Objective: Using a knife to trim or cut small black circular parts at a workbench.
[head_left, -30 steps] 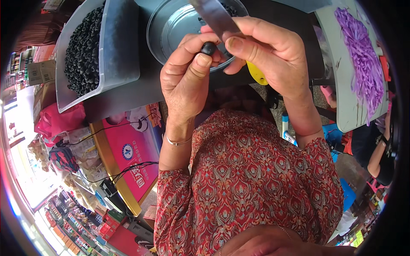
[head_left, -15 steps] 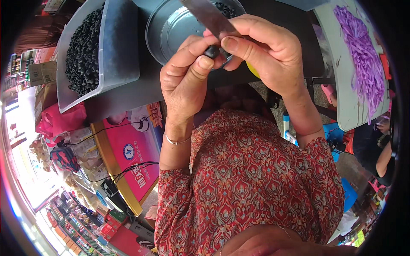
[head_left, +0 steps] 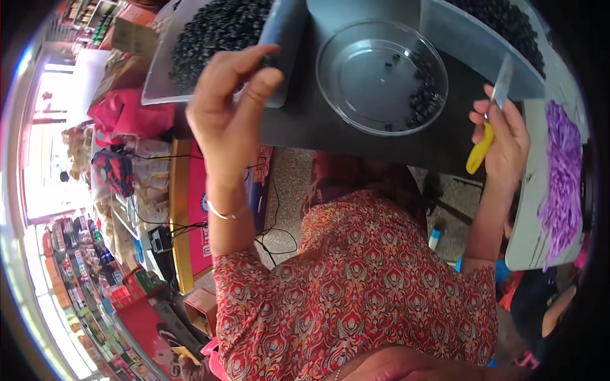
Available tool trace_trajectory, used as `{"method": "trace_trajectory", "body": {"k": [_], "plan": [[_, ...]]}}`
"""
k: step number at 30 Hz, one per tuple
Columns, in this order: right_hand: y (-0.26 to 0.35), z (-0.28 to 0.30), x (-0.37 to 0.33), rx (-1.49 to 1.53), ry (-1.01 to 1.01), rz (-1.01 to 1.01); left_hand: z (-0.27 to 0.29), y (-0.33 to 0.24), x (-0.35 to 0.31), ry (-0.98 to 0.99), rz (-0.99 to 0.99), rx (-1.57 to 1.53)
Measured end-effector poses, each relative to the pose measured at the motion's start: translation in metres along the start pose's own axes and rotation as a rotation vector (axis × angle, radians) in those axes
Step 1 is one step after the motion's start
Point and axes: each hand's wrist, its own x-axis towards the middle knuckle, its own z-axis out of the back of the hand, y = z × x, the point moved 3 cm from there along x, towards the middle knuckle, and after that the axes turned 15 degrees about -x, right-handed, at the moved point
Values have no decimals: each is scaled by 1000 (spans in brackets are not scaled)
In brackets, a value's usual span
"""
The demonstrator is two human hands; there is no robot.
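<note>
My left hand point(head_left: 232, 105) is raised beside the left bin point(head_left: 149, 100), its thumb and forefinger pinched around a small round black piece point(head_left: 268, 61), partly hidden by the fingers. That clear plastic bin holds a heap of small black pieces point(head_left: 213, 38). My right hand point(head_left: 505, 136) grips a small knife by its yellow handle point(head_left: 481, 149), with the blade point(head_left: 503, 81) pointing up and away. Between my hands a round clear dish point(head_left: 356, 95) stands on the dark table, with black bits point(head_left: 422, 105) gathered along its right side.
Another clear bin point(head_left: 483, 47) of black pieces stands at the far right. Purple strips point(head_left: 560, 171) lie on a pale table point(head_left: 527, 235) at the right. Left of the dark table point(head_left: 292, 127) are a pink bag point(head_left: 127, 114) and loose cables point(head_left: 273, 244).
My hands have parted from over the dish. The left has moved left to the bin with the black piece; the right has gone right and lower with the knife. The view has shifted.
</note>
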Motion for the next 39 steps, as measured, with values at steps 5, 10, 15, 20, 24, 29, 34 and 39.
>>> {"method": "trace_trajectory", "body": {"k": [5,10,15,20,24,29,34,39], "plan": [[-6,9,4,36,1,48,72,39,46,-56,-84,569],[-5,7,4,4,-55,2,63,42,67,-136,-111,461],[-7,2,14,41,-35,11,-13,12,45,65,-216,189],[-16,2,12,85,-51,60,-91,32,28,497,15,59],[-15,4,5,98,-48,55,-136,58,16,722,-61,84],[-16,4,1,112,-30,34,-164,76,15,771,-46,185],[-14,2,-1,95,-23,-11,-178,88,12,826,11,285],[-16,3,-1,115,-15,1,-176,91,12,870,12,255]]}}
